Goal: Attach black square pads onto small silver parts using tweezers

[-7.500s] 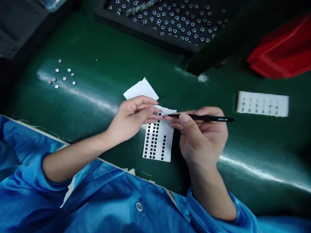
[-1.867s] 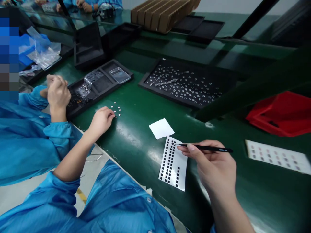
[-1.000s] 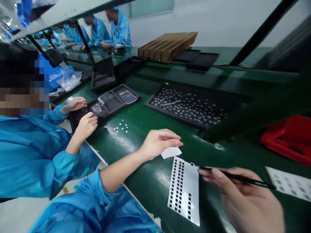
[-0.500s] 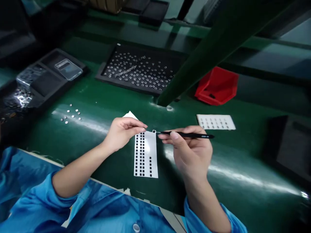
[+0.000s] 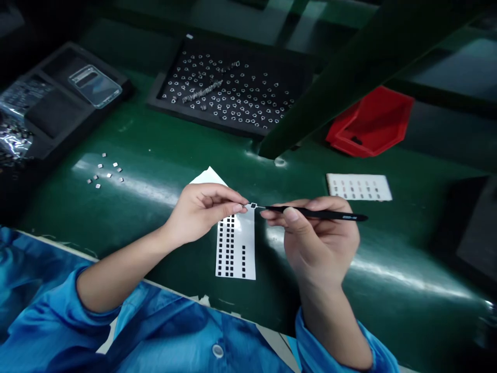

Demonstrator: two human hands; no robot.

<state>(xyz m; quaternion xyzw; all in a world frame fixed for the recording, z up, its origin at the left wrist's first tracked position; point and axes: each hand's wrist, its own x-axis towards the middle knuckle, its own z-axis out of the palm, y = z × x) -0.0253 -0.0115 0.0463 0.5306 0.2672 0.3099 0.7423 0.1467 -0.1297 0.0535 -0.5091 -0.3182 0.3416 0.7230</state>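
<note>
Your left hand [image 5: 202,210] has thumb and forefinger pinched almost shut at the edge of a small square frame [image 5: 253,205], which sits in the air just above the top of the sticker sheet [image 5: 236,248]. Your right hand [image 5: 318,243] is curled closed round the black tweezers [image 5: 318,212], tip touching the frame from three o'clock (whether fingers or tweezers carry it, I cannot tell). By my reading you are fitting something to the frame. Any next move calls for steady wrists and a light squeeze, as the piece looks easy to flick away. You work on a glossy green mat [image 5: 155,145]. Loose metal bits [image 5: 104,171] lie at ten o'clock, a black tray [image 5: 233,88] of more frames at twelve, a red bin [image 5: 370,122] at two, and a second sheet [image 5: 359,186] just beyond the tweezers' tail.
</note>
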